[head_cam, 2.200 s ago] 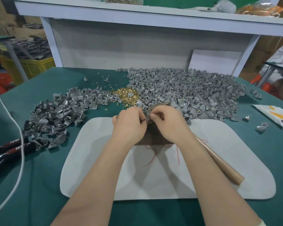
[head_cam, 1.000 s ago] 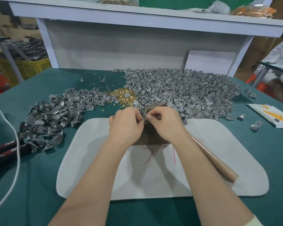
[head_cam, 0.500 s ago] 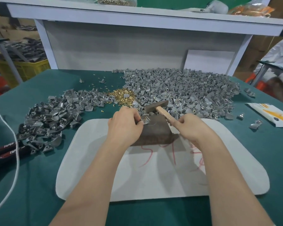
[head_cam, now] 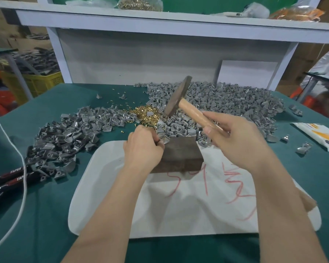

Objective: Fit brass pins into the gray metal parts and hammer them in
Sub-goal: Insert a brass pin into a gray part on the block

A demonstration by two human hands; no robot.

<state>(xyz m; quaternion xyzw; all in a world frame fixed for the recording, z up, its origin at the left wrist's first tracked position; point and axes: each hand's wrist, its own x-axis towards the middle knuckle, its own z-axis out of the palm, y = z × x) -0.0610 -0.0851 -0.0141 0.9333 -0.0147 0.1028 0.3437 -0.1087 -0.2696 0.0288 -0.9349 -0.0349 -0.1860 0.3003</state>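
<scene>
My left hand (head_cam: 142, 147) pinches a small gray metal part (head_cam: 166, 141) on the far left corner of the dark rectangular block (head_cam: 180, 154); the fingertips crowd the target, so a stray blow could strike them. The wooden-handled, dark-headed hammer (head_cam: 176, 97) hangs raised and tilted, my right hand (head_cam: 235, 137) gripping the handle; I judge a glancing hit could bend the brass pin, too small to make out.

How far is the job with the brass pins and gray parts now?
Done: perhaps the smaller heap of gray metal parts at left, unconfirmed. In hand: the left hand pinches one gray part on the dark rectangular block; the right hand grips the wooden-handled hammer, raised. Left: the large gray heap and loose brass pins.
</scene>
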